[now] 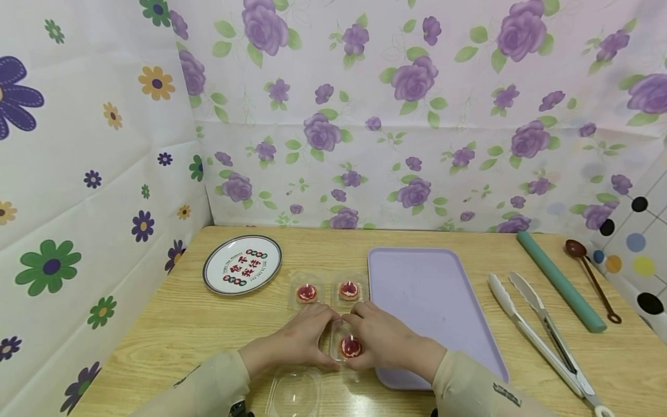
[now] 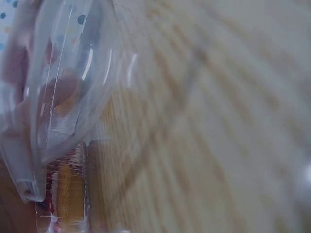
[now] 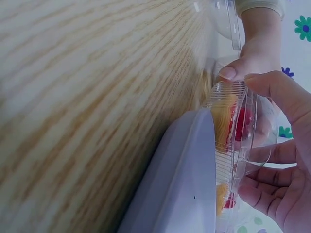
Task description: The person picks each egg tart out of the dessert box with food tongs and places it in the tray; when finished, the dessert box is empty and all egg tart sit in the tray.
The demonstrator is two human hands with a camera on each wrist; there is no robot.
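Observation:
My left hand (image 1: 297, 336) and right hand (image 1: 383, 339) hold opposite sides of a clear plastic box (image 3: 228, 160) on the table. Inside sits a small pastry (image 1: 351, 346) with a yellow base and a glossy red top. My right thumb is at the box's near edge and the fingers curl round its far side, as the right wrist view shows. Just beyond the hands, two more clear boxes hold similar pastries, a left one (image 1: 307, 293) and a right one (image 1: 349, 291). A clear domed plastic piece (image 1: 294, 394) lies near my left forearm, partly blocking the left wrist view.
A lilac tray (image 1: 427, 301) lies right beside the boxes. The round plate (image 1: 242, 264) with printed characters stands back left. Farther right are tongs (image 1: 542, 330), a green rolling-pin-like rod (image 1: 560, 281) and a brown ladle (image 1: 594, 278). Patterned cloth walls border the table.

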